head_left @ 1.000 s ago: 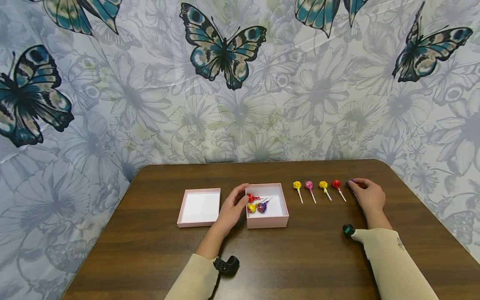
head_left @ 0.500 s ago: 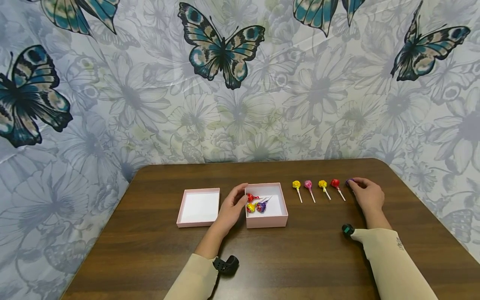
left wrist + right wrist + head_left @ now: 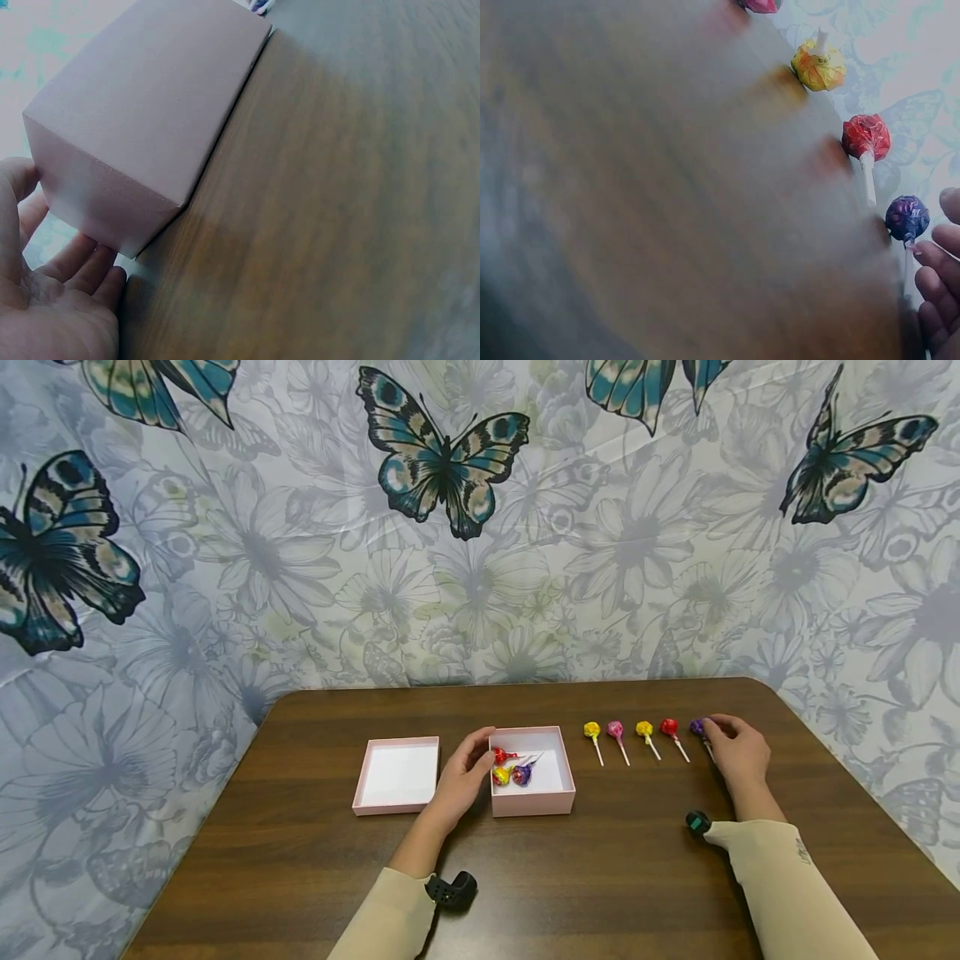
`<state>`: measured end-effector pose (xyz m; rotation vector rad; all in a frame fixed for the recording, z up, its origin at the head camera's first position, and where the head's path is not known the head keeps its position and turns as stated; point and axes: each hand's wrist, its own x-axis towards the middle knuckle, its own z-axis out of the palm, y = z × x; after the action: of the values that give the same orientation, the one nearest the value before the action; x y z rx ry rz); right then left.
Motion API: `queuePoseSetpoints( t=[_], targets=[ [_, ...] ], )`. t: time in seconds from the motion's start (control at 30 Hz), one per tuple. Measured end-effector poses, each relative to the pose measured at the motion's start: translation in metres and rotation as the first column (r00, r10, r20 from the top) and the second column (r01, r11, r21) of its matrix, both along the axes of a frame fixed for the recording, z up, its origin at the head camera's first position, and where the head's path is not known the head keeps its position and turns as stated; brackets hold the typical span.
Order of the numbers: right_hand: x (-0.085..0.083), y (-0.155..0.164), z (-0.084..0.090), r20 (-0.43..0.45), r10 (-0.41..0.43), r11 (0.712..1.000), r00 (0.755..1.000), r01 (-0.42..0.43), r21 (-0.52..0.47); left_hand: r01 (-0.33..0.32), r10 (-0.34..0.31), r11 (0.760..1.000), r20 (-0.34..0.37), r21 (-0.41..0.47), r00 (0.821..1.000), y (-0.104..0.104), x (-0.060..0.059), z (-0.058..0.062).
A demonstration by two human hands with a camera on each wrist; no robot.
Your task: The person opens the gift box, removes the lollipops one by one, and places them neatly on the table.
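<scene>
A staged room corner: a brown wooden table (image 3: 300, 860) stands against a hung butterfly-and-flower cloth (image 3: 450, 527) that covers the walls.

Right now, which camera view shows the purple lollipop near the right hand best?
The right wrist view: the purple lollipop is close and unhidden, its stick beside the right hand fingertips. The head view shows it small, partly behind that hand. The left wrist view does not show it.
</scene>
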<state>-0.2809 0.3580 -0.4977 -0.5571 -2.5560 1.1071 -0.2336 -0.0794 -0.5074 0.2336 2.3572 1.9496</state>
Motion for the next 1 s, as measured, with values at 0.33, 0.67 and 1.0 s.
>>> queuePoseSetpoints(
  t=[0.33, 0.67, 1.0],
  targets=[
    [0.005, -0.001, 0.02, -0.046, -0.111, 0.981, 0.993, 0.103, -0.163, 0.009, -0.009, 1.0, -0.016, 0.01, 1.0, 0.003, 0.0, 0.0],
    [0.013, -0.043, 0.064, -0.256, -0.068, 0.948, 0.964, -0.018, -0.318, 0.006, -0.006, 1.0, -0.031, 0.027, 1.0, 0.002, -0.002, -0.001],
    [0.023, -0.088, 0.09, -0.403, 0.04, 0.931, 0.914, -0.181, -0.317, 0.004, -0.003, 1.0, -0.015, 0.016, 1.0, 0.0, 0.0, 0.0]
  ],
)
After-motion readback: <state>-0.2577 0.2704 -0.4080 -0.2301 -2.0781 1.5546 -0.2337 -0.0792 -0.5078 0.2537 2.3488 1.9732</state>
